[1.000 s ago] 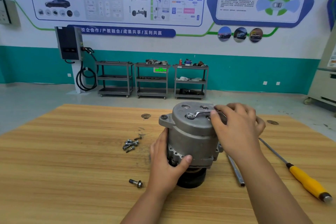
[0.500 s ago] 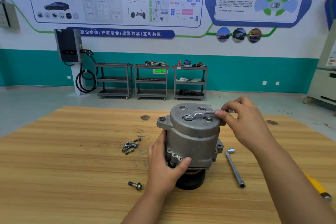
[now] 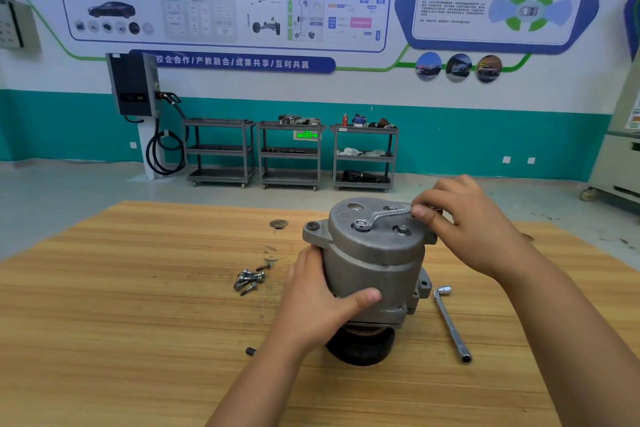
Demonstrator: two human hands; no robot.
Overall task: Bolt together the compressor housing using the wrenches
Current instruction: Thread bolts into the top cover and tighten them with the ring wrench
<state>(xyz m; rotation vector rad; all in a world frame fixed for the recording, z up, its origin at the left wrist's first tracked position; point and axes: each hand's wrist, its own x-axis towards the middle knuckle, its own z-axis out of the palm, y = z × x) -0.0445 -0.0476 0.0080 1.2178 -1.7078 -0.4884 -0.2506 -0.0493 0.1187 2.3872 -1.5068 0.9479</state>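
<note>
On the wooden table (image 3: 104, 322), the left hand (image 3: 322, 302) is gripping the compressor housing (image 3: 374, 263) while the right hand (image 3: 464, 225) is pinching a ring wrench (image 3: 381, 218) on a top bolt (image 3: 361, 225), loose bolts (image 3: 250, 279) still waiting.

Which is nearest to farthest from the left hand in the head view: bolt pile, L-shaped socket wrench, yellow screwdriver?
From the left hand:
1. Bolt pile, just to its left.
2. L-shaped socket wrench, right of the housing.
The yellow screwdriver isn't in view now, so it's unranked.

Grey compressor housing (image 3: 374, 253); silver wrench (image 3: 384, 218); black pulley (image 3: 363, 347); striped wooden table (image 3: 138, 322)
</note>
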